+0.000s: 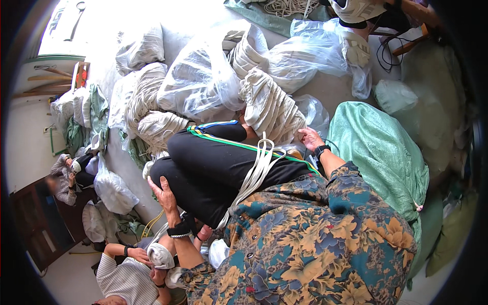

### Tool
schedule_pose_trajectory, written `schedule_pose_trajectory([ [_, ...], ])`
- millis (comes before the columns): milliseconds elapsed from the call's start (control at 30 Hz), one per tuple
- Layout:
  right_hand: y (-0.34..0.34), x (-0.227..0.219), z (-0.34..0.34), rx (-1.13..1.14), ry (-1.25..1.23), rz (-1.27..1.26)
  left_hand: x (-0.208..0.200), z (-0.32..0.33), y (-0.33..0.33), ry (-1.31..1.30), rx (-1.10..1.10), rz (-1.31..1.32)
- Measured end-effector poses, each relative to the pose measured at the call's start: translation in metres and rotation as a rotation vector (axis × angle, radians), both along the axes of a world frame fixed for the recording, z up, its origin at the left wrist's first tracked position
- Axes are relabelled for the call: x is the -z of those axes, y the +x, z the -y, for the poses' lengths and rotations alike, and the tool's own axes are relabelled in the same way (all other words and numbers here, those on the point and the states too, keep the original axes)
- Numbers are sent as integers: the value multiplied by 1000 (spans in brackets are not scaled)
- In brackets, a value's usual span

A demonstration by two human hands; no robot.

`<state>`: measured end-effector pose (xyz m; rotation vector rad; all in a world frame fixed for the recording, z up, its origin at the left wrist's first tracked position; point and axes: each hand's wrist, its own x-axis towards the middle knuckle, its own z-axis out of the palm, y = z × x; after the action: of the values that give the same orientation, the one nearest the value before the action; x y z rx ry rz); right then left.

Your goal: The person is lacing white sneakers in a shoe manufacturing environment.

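My right hand grips the near right edge of a long stack of nested off-white fabric pieces. The stack leans beyond my right thigh, and some of my fingertips are hidden against it. My left hand is beside my left knee, thumb and fingers apart, with nothing in it. Several white cords drape in loops over my lap, their lower ends running down past my left thigh.
Clear plastic bags of similar stacks crowd the floor ahead. A large green woven sack stands at my right. Near left, a person in a striped shirt handles a white piece. Another person sits farther left.
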<state>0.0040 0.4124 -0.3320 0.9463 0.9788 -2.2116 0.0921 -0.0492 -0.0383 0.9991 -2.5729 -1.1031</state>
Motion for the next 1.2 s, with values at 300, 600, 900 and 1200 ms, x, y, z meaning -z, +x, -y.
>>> schedule_pose_trajectory([
  [300,-3,15,9,-40,247,-19,7,6,0,-38,17,-10],
  [600,-15,-12,33,-136,414,267,12,14,8,-91,-7,-18],
  [900,-22,-27,31,-369,212,313,10,9,10,-92,-28,-28],
  [1200,-28,-12,35,-474,418,274,9,14,13,-22,-23,-63],
])
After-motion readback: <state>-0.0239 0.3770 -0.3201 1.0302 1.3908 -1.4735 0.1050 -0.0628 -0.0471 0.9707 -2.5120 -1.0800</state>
